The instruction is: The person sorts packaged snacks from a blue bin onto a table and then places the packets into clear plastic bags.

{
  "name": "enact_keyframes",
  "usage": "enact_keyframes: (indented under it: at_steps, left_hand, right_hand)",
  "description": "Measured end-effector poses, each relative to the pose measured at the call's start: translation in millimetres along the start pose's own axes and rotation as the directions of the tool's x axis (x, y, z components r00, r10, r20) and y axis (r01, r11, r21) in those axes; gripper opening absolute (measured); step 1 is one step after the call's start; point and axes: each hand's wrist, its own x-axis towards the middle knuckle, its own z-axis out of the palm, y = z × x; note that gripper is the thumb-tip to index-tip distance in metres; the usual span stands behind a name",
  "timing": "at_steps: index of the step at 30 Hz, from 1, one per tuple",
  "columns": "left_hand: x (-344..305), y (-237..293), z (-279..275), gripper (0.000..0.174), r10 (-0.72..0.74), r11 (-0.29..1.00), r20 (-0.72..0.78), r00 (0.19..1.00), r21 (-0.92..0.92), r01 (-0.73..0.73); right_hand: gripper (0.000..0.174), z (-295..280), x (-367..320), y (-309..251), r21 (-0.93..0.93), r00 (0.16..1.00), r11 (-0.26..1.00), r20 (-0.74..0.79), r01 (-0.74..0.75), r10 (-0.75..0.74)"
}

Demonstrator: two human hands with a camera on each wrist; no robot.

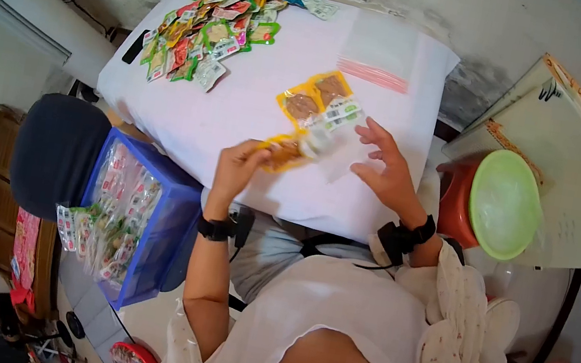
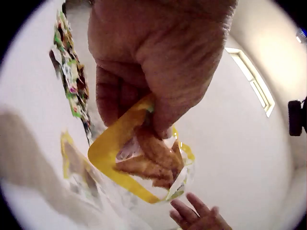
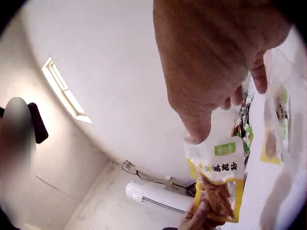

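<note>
"Over the white-covered worktop [image 1: 244,115], what is each hand doing?"

"The left hand [image 1: 234,168] pinches a yellow-edged packet [image 1: 280,152] by its yellow end, so that grip is grasping. The right hand [image 1: 389,175] has a released grip: its fingers are spread and hold nothing."

"Where is the packet, and how does it lie?"

"It is held above the near part of the worktop, between the two hands. Its long axis runs from the left hand toward the right: the yellow end, with brown pieces showing through a clear window, is in the left grip, and the white printed end points to the right hand."

"Does the right hand touch it?"

"From the head view, no; the white end stops just short of the right thumb. From the right wrist the thumb seems to meet that end, perhaps only because of the angle. The left hand is the nearer."

"What lies around them?"

"Just beyond, two more yellow-edged packets [image 1: 302,107] lie side by side. Clear plastic [image 3: 278,72] shows by them; I cannot tell whether they are inside it. Farther off are a heap of mixed packets [image 1: 216,32], at left, and a stack of clear bags [image 1: 380,49], at right."
</note>
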Motion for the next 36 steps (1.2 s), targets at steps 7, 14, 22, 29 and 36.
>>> enact_keyframes:
  at_steps: [7,14,22,29,36]
  left_hand:
    - [-10.3,18.3,72.2,0.015,0.034,0.996,0.092,0.995,0.082,-0.042]
    - [-18.9,14.4,112.5,0.043,0.462,0.678,-0.050,0.886,0.663,-0.316]
    - [-10.1,-5.6,121.5,0.016,0.395,0.718,-0.005,0.919,0.626,-0.305]
    - [-8.8,-4.5,126.3,0.012,0.422,0.778,-0.084,0.903,0.545,-0.313]
    - [-8.6,-4.7,130.7,0.012,0.388,0.838,-0.130,0.912,0.461,-0.291]
  right_hand:
    - [0.031,-21.8,-39.3,26.2,-0.011,0.887,0.935,0.312,-0.356,0.341]
    - [0.024,-63.8,-86.5,36.4,0.287,0.757,0.713,0.075,-0.639,0.649]
    - [0.022,-27.7,-77.2,71.6,0.440,0.801,0.691,0.123,-0.573,0.586]
    - [0.030,15.4,-31.9,62.2,0.615,0.840,0.614,0.154,-0.494,0.521]
    - [0.029,40.7,14.6,83.9,0.618,0.864,0.635,0.154,-0.463,0.480]
